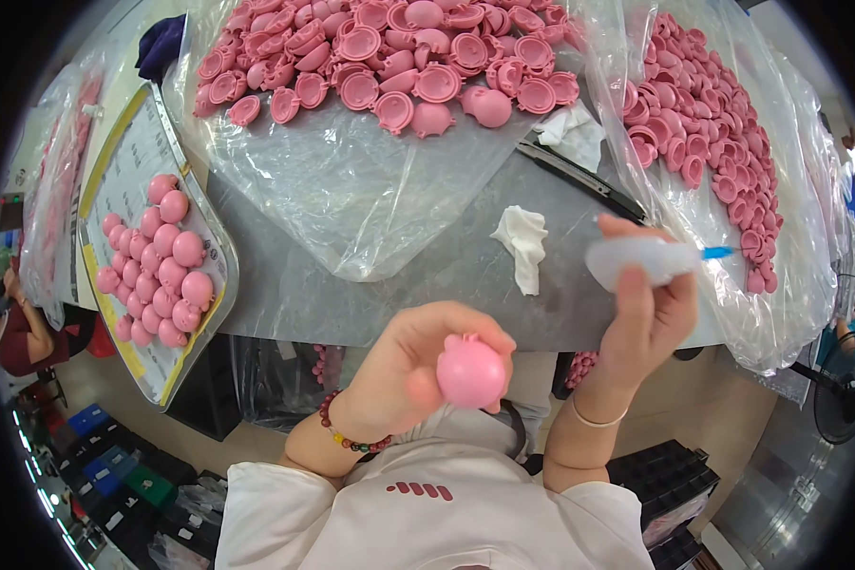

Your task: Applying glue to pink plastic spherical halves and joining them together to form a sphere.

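Note:
My left hand (404, 366) is closed round a pink plastic ball (471, 371) with small bumps on its top, held in front of my body at the table's near edge. To the right, my right hand (651, 318) grips a translucent white squeeze bottle (636, 261), whose blue tip (717, 253) points right. The bottle is somewhat blurred and apart from the ball. Between the hands and the far pile lies a crumpled white tissue (522, 249). Many pink half shells (437, 84) are heaped on clear plastic at the far side.
A tray (220, 285) at the left bears several pink balls (161, 271). A black box cutter (584, 180) lies beside another crumpled tissue (575, 136). More pink shells (703, 123) fill a clear bag at the right. Another person's arm (30, 318) shows at the far left.

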Tool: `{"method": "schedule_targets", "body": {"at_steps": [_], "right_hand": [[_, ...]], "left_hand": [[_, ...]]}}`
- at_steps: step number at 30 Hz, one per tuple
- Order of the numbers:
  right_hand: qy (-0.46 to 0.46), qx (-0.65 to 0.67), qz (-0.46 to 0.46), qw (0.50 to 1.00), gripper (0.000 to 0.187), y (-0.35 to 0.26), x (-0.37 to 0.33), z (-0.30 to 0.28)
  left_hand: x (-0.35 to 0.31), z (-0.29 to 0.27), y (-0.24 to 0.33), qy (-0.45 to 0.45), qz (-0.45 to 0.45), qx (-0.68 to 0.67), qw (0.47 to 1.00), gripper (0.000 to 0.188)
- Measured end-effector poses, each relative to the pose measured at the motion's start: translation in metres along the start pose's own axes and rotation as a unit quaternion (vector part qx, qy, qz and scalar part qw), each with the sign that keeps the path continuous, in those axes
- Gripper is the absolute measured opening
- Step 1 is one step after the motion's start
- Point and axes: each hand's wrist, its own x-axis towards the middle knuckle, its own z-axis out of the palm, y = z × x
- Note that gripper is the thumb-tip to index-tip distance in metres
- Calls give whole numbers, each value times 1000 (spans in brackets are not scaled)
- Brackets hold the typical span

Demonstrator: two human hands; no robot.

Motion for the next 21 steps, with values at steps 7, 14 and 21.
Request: {"method": "schedule_targets", "body": {"at_steps": [7, 14, 21], "right_hand": [[48, 218, 69, 972, 20, -6, -5, -5], [29, 174, 91, 980, 24, -8, -5, 1], [61, -102, 33, 992, 30, 4, 2, 6]], "left_hand": [[1, 8, 5, -20, -39, -73, 996, 50], [-4, 11, 4, 18, 89, 130, 987, 44], [-3, 2, 7, -37, 228, 343, 911, 48]]}}
